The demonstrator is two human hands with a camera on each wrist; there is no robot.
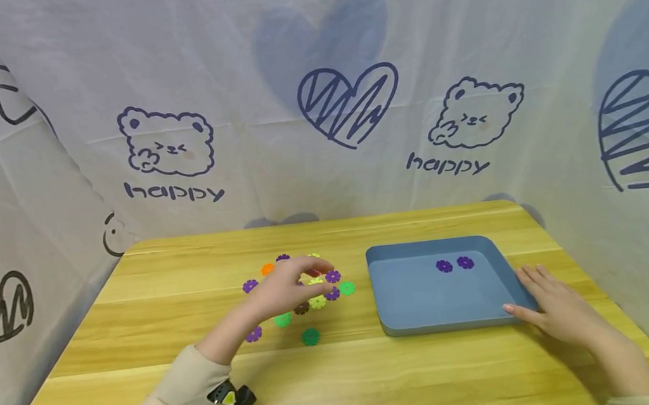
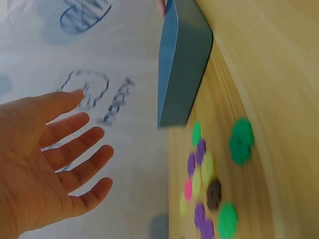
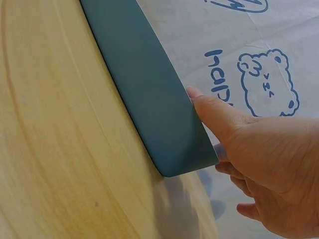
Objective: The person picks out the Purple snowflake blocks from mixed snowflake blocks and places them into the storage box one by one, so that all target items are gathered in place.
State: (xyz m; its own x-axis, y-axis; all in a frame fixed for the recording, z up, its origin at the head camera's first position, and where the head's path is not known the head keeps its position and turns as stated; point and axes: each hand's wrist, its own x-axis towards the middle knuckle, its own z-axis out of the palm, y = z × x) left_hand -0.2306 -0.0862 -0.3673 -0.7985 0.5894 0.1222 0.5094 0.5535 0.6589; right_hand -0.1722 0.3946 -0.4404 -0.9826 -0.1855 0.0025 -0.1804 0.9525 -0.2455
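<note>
Several flower-shaped plastic discs in green, purple, yellow, orange and brown lie scattered on the wooden table. My left hand hovers just over this cluster. In the left wrist view its fingers are spread and hold nothing, with the discs beyond them. A blue tray sits to the right, with two purple discs lying in it. My right hand rests at the tray's near right corner, thumb against the tray wall and fingers relaxed.
White cloth printed with bears and hearts walls in the table on the left, back and right. Bare wood stretches along the front edge and the back. A wrist camera is strapped to the left sleeve.
</note>
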